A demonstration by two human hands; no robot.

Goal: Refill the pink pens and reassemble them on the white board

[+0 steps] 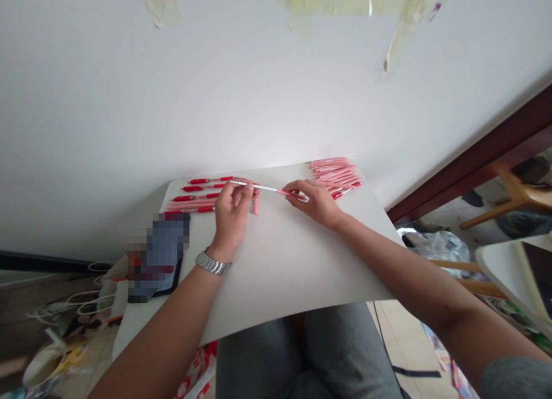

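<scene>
My left hand (231, 210) pinches one end of a thin white pen refill (259, 187) above a white board (284, 261) on my lap. My right hand (314, 200) is closed on the refill's other end, where a red pen part (288, 194) shows. A short pink pen piece (255, 204) hangs from or lies beside my left fingers. A row of assembled red pens (199, 195) lies at the board's far left. A pile of pink and red pens (336, 173) lies at the far right, just beyond my right hand.
A blurred-out dark object (158, 255) rests on the board's left edge. A white wall (259, 71) stands close behind. Wooden furniture (513, 198) and a plastic bag (440, 246) are at the right, and bags lie on the floor at the left.
</scene>
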